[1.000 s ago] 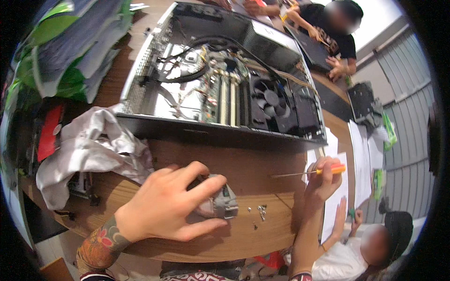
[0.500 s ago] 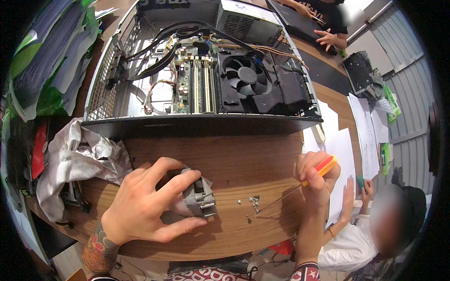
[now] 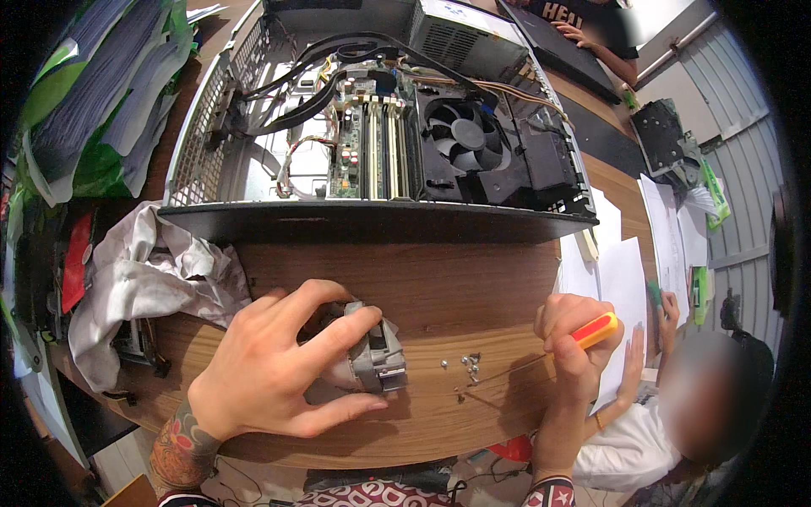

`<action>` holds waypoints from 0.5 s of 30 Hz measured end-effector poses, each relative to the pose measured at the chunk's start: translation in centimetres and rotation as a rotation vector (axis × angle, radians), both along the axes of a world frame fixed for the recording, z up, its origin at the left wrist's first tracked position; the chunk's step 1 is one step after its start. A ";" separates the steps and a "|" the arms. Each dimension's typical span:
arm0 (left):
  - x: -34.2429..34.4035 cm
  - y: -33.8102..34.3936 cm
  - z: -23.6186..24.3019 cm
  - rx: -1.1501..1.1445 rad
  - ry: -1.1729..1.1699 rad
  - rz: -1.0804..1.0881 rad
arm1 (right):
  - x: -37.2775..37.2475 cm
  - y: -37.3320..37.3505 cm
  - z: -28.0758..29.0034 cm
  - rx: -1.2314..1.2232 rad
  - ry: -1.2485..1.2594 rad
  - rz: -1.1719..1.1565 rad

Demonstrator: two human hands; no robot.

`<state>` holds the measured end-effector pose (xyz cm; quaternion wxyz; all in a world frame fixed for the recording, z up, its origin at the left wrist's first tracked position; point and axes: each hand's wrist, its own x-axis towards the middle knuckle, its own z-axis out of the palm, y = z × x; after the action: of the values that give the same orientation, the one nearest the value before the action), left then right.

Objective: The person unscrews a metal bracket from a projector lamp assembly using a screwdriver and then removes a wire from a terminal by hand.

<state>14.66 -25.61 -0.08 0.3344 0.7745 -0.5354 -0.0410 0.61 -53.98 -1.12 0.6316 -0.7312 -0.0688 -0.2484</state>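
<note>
My left hand (image 3: 279, 363) is curled around a small grey part with a boxy metal end (image 3: 378, 363), which rests on the wooden table; the palm hides much of it. In my right hand (image 3: 574, 342) is a screwdriver with a yellow and red handle (image 3: 598, 329). Its thin shaft slants down to the left, the tip close to several small loose screws (image 3: 471, 368) on the table. Beyond both hands lies an opened computer case (image 3: 372, 224), with a black fan (image 3: 467, 135), cables and a circuit board showing inside.
A crumpled pale cloth (image 3: 152, 296) lies left of my left hand. White papers (image 3: 621, 279) are on the right, where a person in a white top (image 3: 625, 452) sits close by. Another person's hand (image 3: 574, 34) is at the far right. Green-edged plastic packaging (image 3: 106, 110) stands at the left.
The view has shifted slightly, so the case and table appear farther right. The screwdriver handle has tilted a little lower. Both hands keep their hold. The far person's hands have moved.
</note>
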 end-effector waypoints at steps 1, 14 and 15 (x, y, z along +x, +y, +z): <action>0.0 0.1 0.1 0.026 0.006 -0.010 | 0.1 0.1 0.0 0.001 0.001 0.001; -0.2 0.1 0.5 0.091 0.012 -0.021 | 0.3 0.2 -0.2 -0.076 0.027 -0.018; -0.2 0.1 0.5 0.090 0.012 -0.023 | 0.3 0.2 -0.3 -0.055 -0.002 -0.030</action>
<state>14.44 -25.48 0.40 0.3023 0.7822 -0.5398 -0.0736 0.94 -53.77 -1.39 0.6073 -0.7491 -0.0651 -0.2565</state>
